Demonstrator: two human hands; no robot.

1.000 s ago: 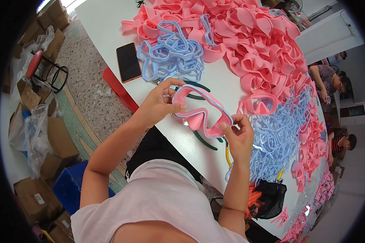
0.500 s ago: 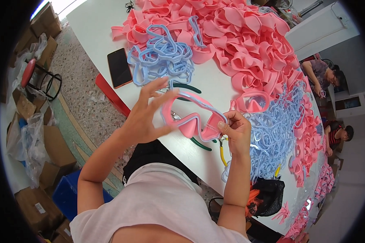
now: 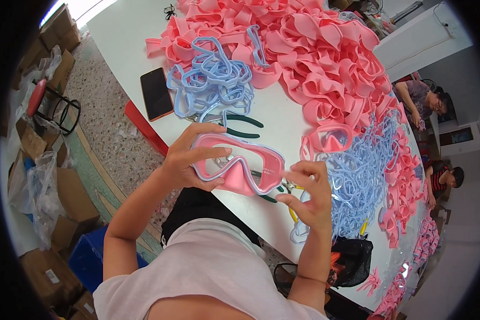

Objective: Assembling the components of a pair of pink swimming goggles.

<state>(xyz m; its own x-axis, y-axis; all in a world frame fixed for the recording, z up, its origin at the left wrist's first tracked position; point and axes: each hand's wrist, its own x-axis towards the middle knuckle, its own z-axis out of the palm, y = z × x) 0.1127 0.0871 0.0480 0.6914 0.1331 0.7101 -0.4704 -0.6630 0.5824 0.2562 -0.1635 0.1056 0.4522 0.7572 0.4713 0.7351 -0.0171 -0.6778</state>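
My left hand (image 3: 189, 157) grips one end of a pink rubber goggle skirt (image 3: 237, 180), thumb and fingers closed around its edge. A light-blue frame (image 3: 256, 147) runs along the skirt's rim. Just off the other end is my right hand (image 3: 312, 194), fingers apart and holding nothing. Green-handled pliers (image 3: 244, 121) lie on the table beyond the skirt. Beneath it another green handle shows in part, and yellow-handled pliers (image 3: 293, 215) lie close to my right hand, partly covered.
Light-blue frames (image 3: 213, 80) lie heaped beside a dark phone (image 3: 156, 93) on the white table (image 3: 120, 40). Pink skirts (image 3: 325, 58) pile up at the back, and thin blue strips (image 3: 357, 181) at right. A black bag (image 3: 354, 261) sits near the edge. Two people work farther right.
The goggle skirt has shifted left and slightly down with my left hand, which now closes on its end. My right hand has let go of the other end and opened.
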